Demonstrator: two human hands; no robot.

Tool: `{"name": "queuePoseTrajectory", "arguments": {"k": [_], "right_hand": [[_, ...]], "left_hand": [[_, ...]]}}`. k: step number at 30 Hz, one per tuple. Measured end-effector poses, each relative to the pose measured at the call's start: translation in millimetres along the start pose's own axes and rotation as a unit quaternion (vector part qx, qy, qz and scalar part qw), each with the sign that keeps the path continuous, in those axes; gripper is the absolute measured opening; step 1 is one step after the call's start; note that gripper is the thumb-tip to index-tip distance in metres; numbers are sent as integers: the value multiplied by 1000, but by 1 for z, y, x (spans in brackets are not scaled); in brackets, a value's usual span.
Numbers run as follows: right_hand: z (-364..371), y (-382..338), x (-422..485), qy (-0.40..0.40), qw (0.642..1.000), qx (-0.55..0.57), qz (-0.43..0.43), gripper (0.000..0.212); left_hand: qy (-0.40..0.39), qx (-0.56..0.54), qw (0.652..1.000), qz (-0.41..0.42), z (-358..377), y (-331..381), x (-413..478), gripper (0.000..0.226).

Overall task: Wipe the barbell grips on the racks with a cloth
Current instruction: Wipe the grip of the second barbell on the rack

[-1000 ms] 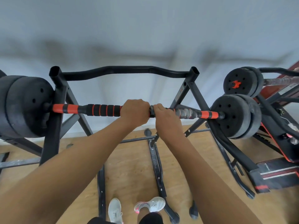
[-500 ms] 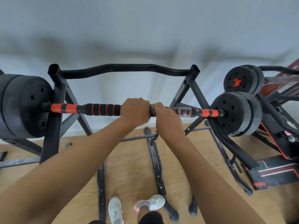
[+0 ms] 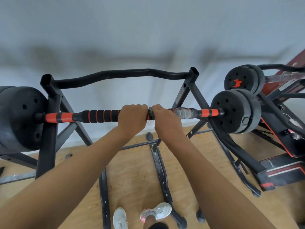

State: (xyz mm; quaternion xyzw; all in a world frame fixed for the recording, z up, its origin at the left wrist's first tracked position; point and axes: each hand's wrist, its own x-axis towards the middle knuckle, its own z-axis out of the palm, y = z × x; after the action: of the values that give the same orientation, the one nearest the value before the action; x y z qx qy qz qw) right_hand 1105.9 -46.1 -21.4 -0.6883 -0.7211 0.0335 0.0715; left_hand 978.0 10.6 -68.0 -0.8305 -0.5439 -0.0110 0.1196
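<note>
A barbell lies across a black rack (image 3: 47, 129). Its left grip (image 3: 100, 116) is black foam with orange rings. The right grip (image 3: 184, 113) looks grey and worn. My left hand (image 3: 132, 118) is closed over the bar just left of centre. My right hand (image 3: 166, 119) is closed over it just right of centre, nearly touching the left. A small grey piece (image 3: 150, 113) shows between the hands; I cannot tell whether it is cloth or part of the bar.
Black weight plates sit on the bar's left end (image 3: 18, 119) and right end (image 3: 231, 116). A second loaded barbell (image 3: 241, 80) rests on a rack at the right, above a black and red bench (image 3: 280, 172). Rack feet cross the wooden floor by my shoes (image 3: 120, 219).
Both hands stay closed on the middle of the bar. Only the view shifts slightly.
</note>
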Motion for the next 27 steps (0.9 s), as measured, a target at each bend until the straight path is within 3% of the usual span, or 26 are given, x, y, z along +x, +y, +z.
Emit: {"name": "queuePoseTrajectory", "arguments": {"k": [3, 5, 7, 9, 10, 11, 12, 14, 16, 17, 19, 21, 24, 25, 27], "right_hand": [[5, 2, -3, 3, 1000, 17, 5, 41], [7, 1, -3, -2, 1000, 19, 7, 46], [6, -3, -3, -6, 1000, 9, 9, 49], [6, -4, -2, -13, 1000, 1, 8, 49], [7, -3, -1, -14, 1000, 2, 7, 48], [7, -2, 1, -10, 1000, 6, 7, 45], [6, -1, 4, -4, 1000, 9, 8, 41], [3, 0, 9, -2, 1000, 11, 6, 34], [1, -2, 12, -13, 1000, 13, 4, 33], [1, -2, 11, -20, 1000, 15, 6, 33], [4, -2, 7, -26, 999, 15, 13, 41], [8, -1, 0, -30, 1000, 3, 11, 58], [10, 4, -6, -55, 998, -20, 3, 82], [9, 6, -4, -56, 998, -23, 2, 82], [4, 8, 4, -41, 999, -24, -3, 74]], "left_hand": [[-38, -10, 999, -5, -5, 1, 16, 26], [-144, -93, 985, -8, -12, -5, 32, 23], [-339, -229, 912, -17, -20, -20, 50, 26], [-459, -321, 828, -17, -29, -30, 60, 29], [-467, -337, 817, -17, -30, -32, 61, 29], [-440, -336, 832, -19, -28, -30, 59, 30], [-380, -307, 872, -21, -24, -26, 53, 29], [-184, -166, 969, -2, -13, -18, 32, 27], [-52, -28, 998, 26, -7, -12, 15, 27], [-34, -12, 999, 31, -5, -11, 13, 27], [-67, -33, 997, 25, -7, -9, 22, 28], [-171, -111, 979, 15, -12, -13, 40, 27], [-344, -252, 904, 6, -21, -26, 62, 25], [-340, -258, 904, 9, -21, -27, 62, 27], [-234, -193, 953, 10, -16, -25, 50, 29]]}}
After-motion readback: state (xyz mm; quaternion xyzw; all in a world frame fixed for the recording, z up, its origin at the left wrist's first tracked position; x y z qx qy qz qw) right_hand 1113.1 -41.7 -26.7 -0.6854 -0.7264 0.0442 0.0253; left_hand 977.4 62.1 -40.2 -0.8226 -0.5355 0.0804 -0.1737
